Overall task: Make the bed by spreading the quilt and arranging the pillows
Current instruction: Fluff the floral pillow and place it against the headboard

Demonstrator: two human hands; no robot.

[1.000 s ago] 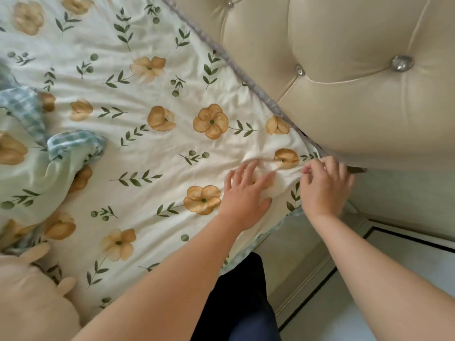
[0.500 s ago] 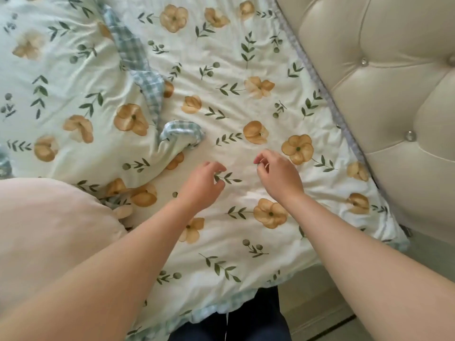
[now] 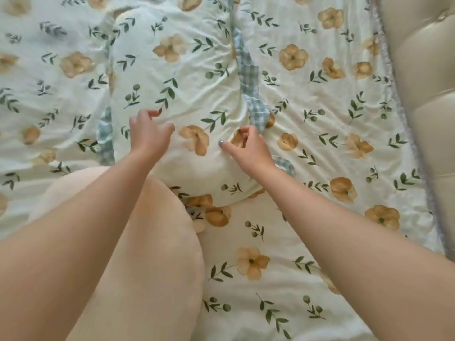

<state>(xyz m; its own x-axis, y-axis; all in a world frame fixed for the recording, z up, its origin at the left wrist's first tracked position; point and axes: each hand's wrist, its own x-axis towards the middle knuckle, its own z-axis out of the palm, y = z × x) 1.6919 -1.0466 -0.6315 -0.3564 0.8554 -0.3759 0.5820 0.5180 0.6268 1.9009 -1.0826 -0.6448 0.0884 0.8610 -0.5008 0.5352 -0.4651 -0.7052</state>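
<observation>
A floral pillow [image 3: 187, 77] with blue checked trim [image 3: 249, 77] lies on the matching floral bed sheet [image 3: 327, 114]. My left hand [image 3: 149, 136] is over the pillow's near left part, fingers loosely spread and curled, holding nothing. My right hand [image 3: 247, 150] is at the pillow's near right corner beside the trim, thumb pressed on the cover and fingers curled into the fabric. More floral bedding, possibly the quilt [image 3: 49, 70], spreads to the left.
A pale pink plush cushion [image 3: 152, 254] lies under my left forearm, against the pillow's near edge. The beige tufted headboard [image 3: 423, 99] runs along the right side. Bare floral sheet extends at the lower right.
The view has swung left from the bed's corner by the headboard. Both hands left the sheet's edge and travelled across the bed to the pillow, where the right hand took hold of the fabric.
</observation>
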